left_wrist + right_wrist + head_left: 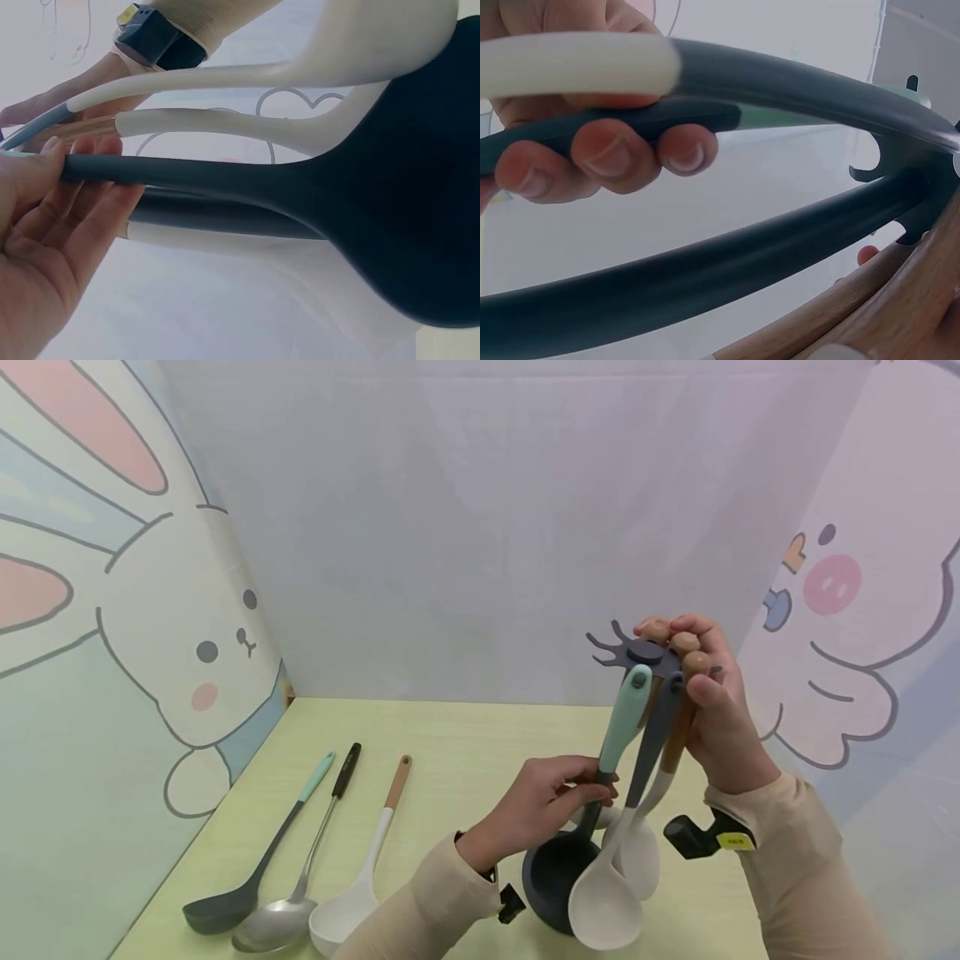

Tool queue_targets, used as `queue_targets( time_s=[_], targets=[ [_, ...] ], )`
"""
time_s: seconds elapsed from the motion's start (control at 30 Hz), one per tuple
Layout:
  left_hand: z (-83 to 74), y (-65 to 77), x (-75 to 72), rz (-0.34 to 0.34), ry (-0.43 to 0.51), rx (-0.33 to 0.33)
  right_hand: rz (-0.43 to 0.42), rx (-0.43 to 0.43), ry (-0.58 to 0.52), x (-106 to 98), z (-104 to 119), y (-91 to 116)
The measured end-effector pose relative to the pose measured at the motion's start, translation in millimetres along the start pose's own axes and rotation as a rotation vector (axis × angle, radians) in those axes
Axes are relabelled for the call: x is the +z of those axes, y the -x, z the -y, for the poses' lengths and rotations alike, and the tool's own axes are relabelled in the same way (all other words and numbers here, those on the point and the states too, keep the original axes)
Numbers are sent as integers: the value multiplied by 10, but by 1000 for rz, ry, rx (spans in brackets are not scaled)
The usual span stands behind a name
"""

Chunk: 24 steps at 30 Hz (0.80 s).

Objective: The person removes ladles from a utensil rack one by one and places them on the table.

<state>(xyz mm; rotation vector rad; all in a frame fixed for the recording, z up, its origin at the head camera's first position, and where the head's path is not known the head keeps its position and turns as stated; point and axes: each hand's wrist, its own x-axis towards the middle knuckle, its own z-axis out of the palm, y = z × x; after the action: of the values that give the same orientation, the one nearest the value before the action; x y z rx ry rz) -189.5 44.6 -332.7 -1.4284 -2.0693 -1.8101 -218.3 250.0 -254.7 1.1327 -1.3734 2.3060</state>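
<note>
A dark hooked utensil rack (611, 653) stands at the right of the table, with several utensils on it. My left hand (558, 797) pinches the shaft of a dark ladle with a mint handle (625, 718); its wide black bowl (420, 180) fills the right of the left wrist view. At the top of the rack, my right hand (716, 710) holds the wooden handles (900, 292) of utensils gathered there. A white ladle with a grey handle (606, 906) hangs in front, and a white, wooden-handled utensil (641, 860) sits behind it. The rack's dark post (705, 274) shows in the right wrist view.
On the left of the pale yellow table (450, 727) lie a dark ladle with a mint handle (221, 910), a steel spoon with a black handle (277, 927) and a white ladle with a wooden handle (345, 910). Cartoon-printed curtains (487, 527) enclose the table.
</note>
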Motion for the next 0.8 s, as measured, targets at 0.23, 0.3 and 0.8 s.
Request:
queue_targets(
  time_s=[0.23, 0.3, 0.8],
  targets=[
    [-27, 23, -18, 7, -23, -1, 5, -16, -12, -3, -13, -7],
    [-33, 29, -22, 10, -30, 1, 5, -19, -16, -3, -15, -10],
    [-105, 75, -33, 9, -46, 19, 3, -16, -13, 5, 2, -4]
  ],
)
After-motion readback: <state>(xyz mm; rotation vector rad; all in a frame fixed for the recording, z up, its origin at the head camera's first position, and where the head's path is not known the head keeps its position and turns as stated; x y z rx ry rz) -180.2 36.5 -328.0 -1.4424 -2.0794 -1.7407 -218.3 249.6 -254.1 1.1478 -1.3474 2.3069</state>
